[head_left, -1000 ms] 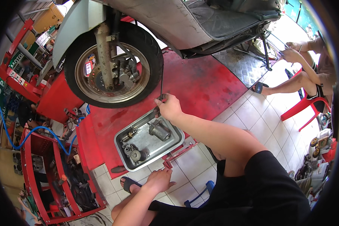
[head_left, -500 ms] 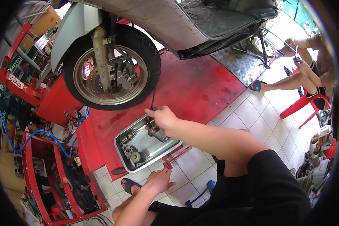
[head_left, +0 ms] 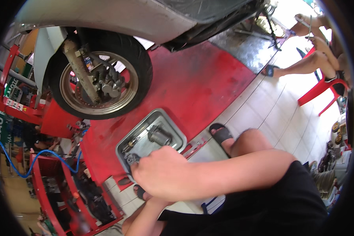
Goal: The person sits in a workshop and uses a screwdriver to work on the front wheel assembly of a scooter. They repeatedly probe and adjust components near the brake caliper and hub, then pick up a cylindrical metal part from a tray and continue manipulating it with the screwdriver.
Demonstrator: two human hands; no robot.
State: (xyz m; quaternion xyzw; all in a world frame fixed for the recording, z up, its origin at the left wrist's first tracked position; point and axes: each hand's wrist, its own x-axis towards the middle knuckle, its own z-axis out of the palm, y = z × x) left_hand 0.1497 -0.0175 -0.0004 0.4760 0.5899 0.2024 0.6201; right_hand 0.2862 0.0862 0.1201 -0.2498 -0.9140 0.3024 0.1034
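Observation:
My right hand (head_left: pixel 159 171) reaches across to the left, over the near left corner of a metal tray (head_left: pixel 177 129). Its fingers look curled, but the back of the hand hides what they hold. Just past the knuckles, a small metal part (head_left: pixel 131 158) lies in the tray. A larger grey cylindrical metal part (head_left: pixel 160 136) stands near the tray's middle, with a slim metal fitting (head_left: pixel 134 142) to its left. Below my right hand, my left hand (head_left: pixel 155 201) is mostly covered, its fingers hidden.
A scooter's front wheel (head_left: pixel 100 78) stands on a red platform (head_left: pixel 196 82) beyond the tray. A red tool cart (head_left: pixel 63 188) with a blue coiled hose (head_left: pixel 39 155) is at left. A person (head_left: pixel 322 59) sits on a red chair (head_left: pixel 322 90) at right.
My right hand has moved from above the tray's far side to its near left corner, now overlapping my left hand. The thin dark rod it held no longer shows clearly. The view has shifted.

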